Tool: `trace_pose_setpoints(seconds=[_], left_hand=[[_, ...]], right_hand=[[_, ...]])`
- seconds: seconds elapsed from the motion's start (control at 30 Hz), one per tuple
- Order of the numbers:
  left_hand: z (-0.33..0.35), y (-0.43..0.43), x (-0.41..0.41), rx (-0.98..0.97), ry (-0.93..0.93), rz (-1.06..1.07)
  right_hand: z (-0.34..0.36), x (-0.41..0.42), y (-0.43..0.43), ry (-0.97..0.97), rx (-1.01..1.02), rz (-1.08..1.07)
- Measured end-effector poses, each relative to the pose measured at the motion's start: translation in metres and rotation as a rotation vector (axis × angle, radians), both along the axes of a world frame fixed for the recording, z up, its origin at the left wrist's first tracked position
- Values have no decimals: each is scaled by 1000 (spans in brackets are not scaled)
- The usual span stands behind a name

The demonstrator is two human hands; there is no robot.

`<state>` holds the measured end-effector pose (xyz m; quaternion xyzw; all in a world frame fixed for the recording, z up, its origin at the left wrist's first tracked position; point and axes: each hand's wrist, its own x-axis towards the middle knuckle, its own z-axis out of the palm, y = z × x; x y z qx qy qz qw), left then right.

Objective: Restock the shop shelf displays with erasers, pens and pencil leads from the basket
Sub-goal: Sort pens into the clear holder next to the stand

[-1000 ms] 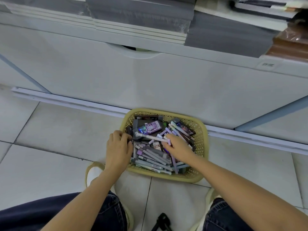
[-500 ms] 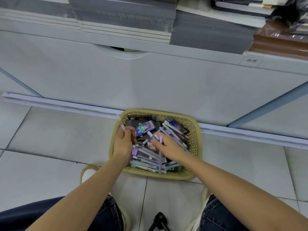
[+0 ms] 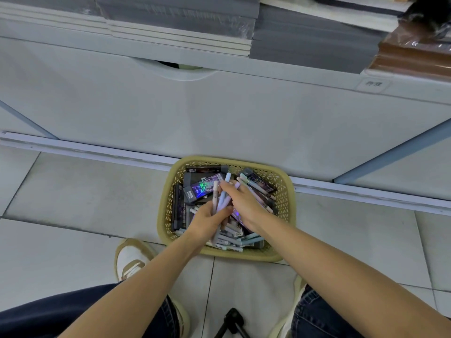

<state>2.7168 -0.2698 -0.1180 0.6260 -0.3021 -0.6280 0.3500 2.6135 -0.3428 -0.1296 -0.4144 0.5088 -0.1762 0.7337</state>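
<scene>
Pastel plastic pens (image 3: 220,198) stand bunched over the yellow lattice plastic basket (image 3: 244,256) at lower centre of frame, left hand (image 3: 210,220) fingers curled round them, right hand (image 3: 246,203) fingers pinching their tops. Best square the ends before lifting, so none slips.

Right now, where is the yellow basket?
Head view, centre: the yellow basket sits on the tiled floor by the cabinet's rail, left hand and right hand inside.

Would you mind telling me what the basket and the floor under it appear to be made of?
The basket looks like moulded plastic, matte tan: its walls are a regular pierced lattice under a smooth rim. The floor looks like glazed tile: pale, faintly glossy, with grout lines.
</scene>
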Motion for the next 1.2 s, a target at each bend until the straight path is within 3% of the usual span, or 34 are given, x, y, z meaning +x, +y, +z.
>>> trace_pose_setpoints(seconds=[0.17, 0.23, 0.3, 0.37, 0.8, 0.97, 1.2], left_hand=[[-8, 0, 12, 54, 2, 19], [-10, 0, 16, 75, 4, 55], [-11, 1, 20, 81, -25, 33], [-14, 2, 20, 89, -35, 16], [-22, 4, 21, 125, -49, 24], [-21, 5, 21, 126, -61, 11], [-19, 5, 20, 128, -60, 38]], right_hand=[[-7, -26, -13, 127, -291, 152], [-18, -42, -22, 370, -467, 130], [-32, -58, -24, 637, -585, 261], [-43, -68, -18, 771, -605, 404], [-51, -66, -3, 945, -856, 639], [-50, -75, -5, 902, -808, 594], [-44, -87, -9, 908, -952, 547]])
